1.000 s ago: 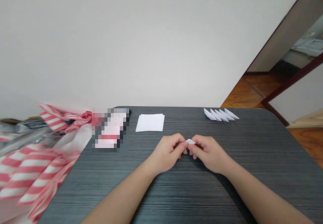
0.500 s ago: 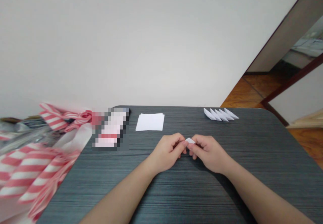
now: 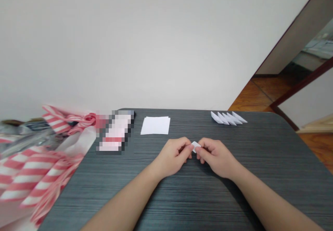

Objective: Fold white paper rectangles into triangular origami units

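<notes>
A small folded piece of white paper (image 3: 194, 145) is pinched between both hands above the dark table (image 3: 166, 203). My left hand (image 3: 176, 155) grips its left side with thumb and fingers. On the other side, my right hand (image 3: 216, 157) holds it the same way, closed on the paper's edge. Much of the paper is hidden behind the thumbs and fingertips. Beyond my left hand lies a stack of flat white paper sheets (image 3: 155, 125). Farther back on the right, several folded white paper pieces (image 3: 228, 118) overlap in a row.
A pixelated, phone-like object (image 3: 116, 130) lies at the table's back left. Red-and-white striped cloth or bags (image 3: 36, 175) are heaped beside the table's left edge. A pale wall (image 3: 166, 43) rises behind the table, and wooden floor (image 3: 241, 95) shows at right.
The thumbs have moved slightly apart, and more of the folded paper shows between them. Both hands still pinch it. The whole view has shifted a little.
</notes>
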Demonstrator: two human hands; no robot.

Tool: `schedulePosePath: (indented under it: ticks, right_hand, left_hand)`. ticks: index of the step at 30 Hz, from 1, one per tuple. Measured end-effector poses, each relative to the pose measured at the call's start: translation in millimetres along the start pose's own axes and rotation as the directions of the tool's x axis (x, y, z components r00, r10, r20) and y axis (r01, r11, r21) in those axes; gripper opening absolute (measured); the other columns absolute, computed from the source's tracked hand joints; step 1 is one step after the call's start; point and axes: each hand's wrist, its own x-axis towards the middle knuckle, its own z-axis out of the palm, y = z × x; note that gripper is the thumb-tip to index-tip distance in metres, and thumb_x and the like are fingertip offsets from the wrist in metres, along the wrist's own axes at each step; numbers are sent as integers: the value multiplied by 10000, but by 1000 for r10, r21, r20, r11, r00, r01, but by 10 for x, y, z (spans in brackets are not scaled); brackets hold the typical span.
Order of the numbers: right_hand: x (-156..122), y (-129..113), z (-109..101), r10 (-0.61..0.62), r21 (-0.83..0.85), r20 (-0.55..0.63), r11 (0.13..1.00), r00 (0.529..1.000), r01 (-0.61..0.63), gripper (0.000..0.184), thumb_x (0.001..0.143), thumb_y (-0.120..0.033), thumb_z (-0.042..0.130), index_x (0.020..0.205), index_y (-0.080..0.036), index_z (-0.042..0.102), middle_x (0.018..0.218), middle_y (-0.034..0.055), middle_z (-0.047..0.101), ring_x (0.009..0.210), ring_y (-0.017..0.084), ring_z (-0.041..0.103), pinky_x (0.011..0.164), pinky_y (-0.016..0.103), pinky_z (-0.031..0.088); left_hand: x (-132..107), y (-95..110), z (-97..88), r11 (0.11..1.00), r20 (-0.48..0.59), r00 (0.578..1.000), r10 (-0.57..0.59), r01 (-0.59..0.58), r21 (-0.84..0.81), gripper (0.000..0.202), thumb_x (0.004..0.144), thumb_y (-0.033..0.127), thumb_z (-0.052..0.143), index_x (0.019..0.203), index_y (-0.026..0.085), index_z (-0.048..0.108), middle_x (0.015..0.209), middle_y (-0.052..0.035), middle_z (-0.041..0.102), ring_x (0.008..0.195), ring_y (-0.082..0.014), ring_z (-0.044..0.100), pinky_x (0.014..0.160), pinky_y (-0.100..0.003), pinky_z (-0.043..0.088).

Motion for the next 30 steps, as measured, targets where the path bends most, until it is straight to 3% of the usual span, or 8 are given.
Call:
schedulePosePath:
  ticks: [5,15,30]
  right_hand:
    - [-8,-37,0,-14,23,37,1000,999,13,244,935,-236,545,701,-180,582,588,-28,608,539,103,574,564,204,434]
    - [5,41,55,21,32,68,999,997,-23,174,898,-251,589,743,-173,608,605,-25,609,516,100,536,532,208,415]
    - [-15,-31,16,-11,-23,130,1000,991,14,243,924,-234,544,698,-173,609,570,-24,605,525,107,544,546,214,415]
  left_hand:
    - [0,7,7,998,-7,1000,19,-20,-58,271,977,349,469,850,158,613,711,-3,648,558,-92,545,541,-199,400]
    - [13,71,-22,999,-24,1000,17,-18,-30,250,961,261,477,768,161,601,577,42,564,518,-84,518,540,-189,389]
    - [15,21,-7,999,-9,1000,15,-15,-36,245,960,309,471,813,162,603,605,19,599,549,-102,533,528,-196,387]
